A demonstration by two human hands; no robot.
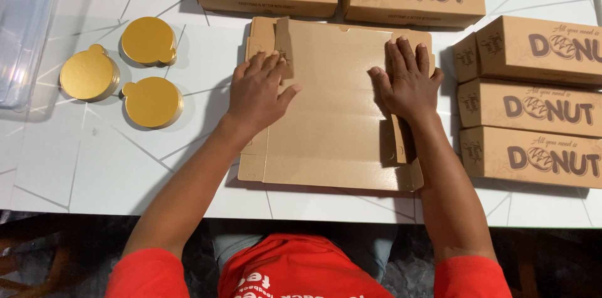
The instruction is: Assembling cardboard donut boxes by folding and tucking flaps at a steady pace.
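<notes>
Both our left hand (256, 92) and right hand (409, 78) lie open, gripping nothing, palms pinning the flat cardboard box blank (335, 122) onto the table (94, 160).

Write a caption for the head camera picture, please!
Two bare hands press a flat brown cardboard box blank.

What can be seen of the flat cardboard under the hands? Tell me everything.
The flat cardboard box blank is plain brown, unfolded, with crease lines across it and side flaps folded inward. It lies flat on the white table, near the front edge, between gold discs and assembled boxes. The left hand presses its left flap; the right hand presses flat on its right side.
</notes>
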